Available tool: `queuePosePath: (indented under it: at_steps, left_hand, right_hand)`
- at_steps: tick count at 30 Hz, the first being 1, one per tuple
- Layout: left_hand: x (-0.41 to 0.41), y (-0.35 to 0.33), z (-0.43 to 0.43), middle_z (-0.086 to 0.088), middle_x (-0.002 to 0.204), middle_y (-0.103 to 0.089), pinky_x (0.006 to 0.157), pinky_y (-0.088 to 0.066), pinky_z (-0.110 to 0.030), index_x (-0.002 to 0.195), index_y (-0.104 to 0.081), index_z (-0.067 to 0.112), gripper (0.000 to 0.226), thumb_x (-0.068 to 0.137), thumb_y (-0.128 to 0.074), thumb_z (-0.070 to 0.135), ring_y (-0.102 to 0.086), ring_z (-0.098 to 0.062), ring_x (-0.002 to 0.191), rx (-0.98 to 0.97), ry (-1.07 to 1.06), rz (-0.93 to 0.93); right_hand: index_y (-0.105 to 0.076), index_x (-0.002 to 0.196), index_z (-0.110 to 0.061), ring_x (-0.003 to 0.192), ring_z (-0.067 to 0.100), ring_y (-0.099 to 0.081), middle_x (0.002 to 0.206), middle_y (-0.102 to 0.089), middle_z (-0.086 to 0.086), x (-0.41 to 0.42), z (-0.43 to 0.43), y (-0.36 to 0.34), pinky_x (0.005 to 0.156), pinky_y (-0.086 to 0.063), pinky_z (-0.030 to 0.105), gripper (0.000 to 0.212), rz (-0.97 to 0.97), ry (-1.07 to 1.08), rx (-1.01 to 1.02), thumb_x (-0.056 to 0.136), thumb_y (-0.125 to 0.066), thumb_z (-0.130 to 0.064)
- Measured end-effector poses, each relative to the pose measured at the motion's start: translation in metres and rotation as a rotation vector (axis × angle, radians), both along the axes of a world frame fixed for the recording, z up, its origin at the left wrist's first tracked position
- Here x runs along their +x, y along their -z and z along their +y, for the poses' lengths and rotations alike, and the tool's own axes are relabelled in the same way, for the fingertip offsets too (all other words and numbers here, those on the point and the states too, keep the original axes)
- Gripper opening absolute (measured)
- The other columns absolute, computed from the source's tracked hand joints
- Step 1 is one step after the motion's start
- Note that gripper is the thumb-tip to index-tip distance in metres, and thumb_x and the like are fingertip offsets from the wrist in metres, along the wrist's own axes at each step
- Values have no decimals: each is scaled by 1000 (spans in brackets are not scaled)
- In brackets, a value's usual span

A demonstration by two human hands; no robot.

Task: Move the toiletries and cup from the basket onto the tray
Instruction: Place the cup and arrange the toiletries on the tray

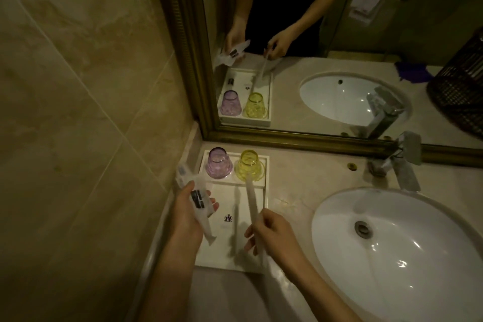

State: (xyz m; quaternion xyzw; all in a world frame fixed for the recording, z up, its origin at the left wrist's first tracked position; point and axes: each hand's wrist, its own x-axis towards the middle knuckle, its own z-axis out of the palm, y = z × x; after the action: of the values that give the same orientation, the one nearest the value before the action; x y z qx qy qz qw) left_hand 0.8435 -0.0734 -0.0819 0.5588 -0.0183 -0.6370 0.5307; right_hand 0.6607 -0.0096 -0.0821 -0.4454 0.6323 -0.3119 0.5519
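A white tray (264, 191) lies on the counter in the left corner by the mirror. A purple glass cup (218, 163) and a yellow glass cup (249, 165) stand upside down in its far section. My left hand (186, 213) is over the tray's left edge, shut on several white toiletry packets (194, 195). My right hand (271, 234) hovers over the tray's near right part, pinching a long wrapped toothbrush (251, 197) that points toward the yellow cup. A second long wrapped item (236, 217) lies on the tray's white liner. The basket shows only as a mirror reflection (462, 89).
A white oval sink (392, 238) fills the counter to the right, with a chrome tap (403, 165) behind it. The gold-framed mirror (300, 138) stands along the back. A tiled wall (78, 112) closes the left side.
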Motion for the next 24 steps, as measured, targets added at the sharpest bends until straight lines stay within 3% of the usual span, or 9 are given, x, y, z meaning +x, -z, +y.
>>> queuePosePath:
  at_steps: [2,4,8,12,14,17,20,21,24]
  left_hand:
    - [7,4,3,-11,86,-57,66,-46,-38,112,-57,3,38,95,-51,36,-52,-24,73,14,8,15]
    - [11,4,5,-8,79,-55,65,-45,-38,105,-57,5,35,95,-50,37,-52,-23,71,20,17,33]
    - [14,-4,8,-5,63,-58,66,-45,-33,84,-59,5,38,97,-47,38,-55,-19,62,14,23,53]
    - [11,-9,14,-13,87,-64,82,-50,-40,109,-62,1,40,97,-49,38,-61,-25,79,-10,34,36]
    - [4,-12,16,-17,91,-62,82,-51,-42,117,-59,-1,39,99,-47,32,-60,-28,82,-28,47,53]
    - [-1,-12,16,-21,91,-65,67,-58,-40,123,-57,-5,38,99,-49,24,-65,-29,80,-60,90,91]
    - [-7,-3,14,-21,95,-68,73,-58,-42,127,-58,3,34,94,-57,13,-70,-30,82,-125,160,18]
    - [-12,-2,14,-20,92,-70,75,-57,-42,126,-58,5,34,93,-58,10,-70,-29,81,-148,191,-6]
    - [-26,-2,13,-17,80,-71,79,-54,-44,117,-63,9,27,90,-62,5,-69,-29,76,-201,255,-85]
  right_hand:
    - [-54,79,-11,61,26,-69,76,-70,10,19,-7,22,54,-51,29,19,235,-141,-72,97,-53,-17]
    - [-59,93,-15,79,23,-64,93,-67,9,42,-15,42,68,-52,31,14,441,-305,-130,98,-51,-27]
    - [-53,131,-8,110,32,-60,125,-58,16,73,-17,64,93,-49,37,38,489,-477,-41,97,-51,-26]
    - [-60,121,-11,92,20,-57,115,-59,10,75,-7,66,82,-48,25,28,521,-500,-34,98,-53,-26]
    - [-63,112,-16,86,14,-55,109,-61,4,67,-3,58,75,-46,21,22,515,-439,-55,97,-54,-28]
    - [-67,98,-13,80,12,-66,96,-72,2,48,1,32,74,-56,33,22,303,-217,-82,99,-54,-31]
    - [-70,101,-1,73,21,-69,84,-76,10,30,1,-1,63,-49,32,45,-281,-30,200,103,-49,-41]
    - [-71,101,0,72,23,-68,82,-76,11,26,2,-10,61,-46,30,47,-354,-54,250,102,-52,-43]
    - [-71,94,-9,65,16,-65,78,-74,7,21,8,-20,55,-43,24,26,-328,-186,226,94,-68,-35]
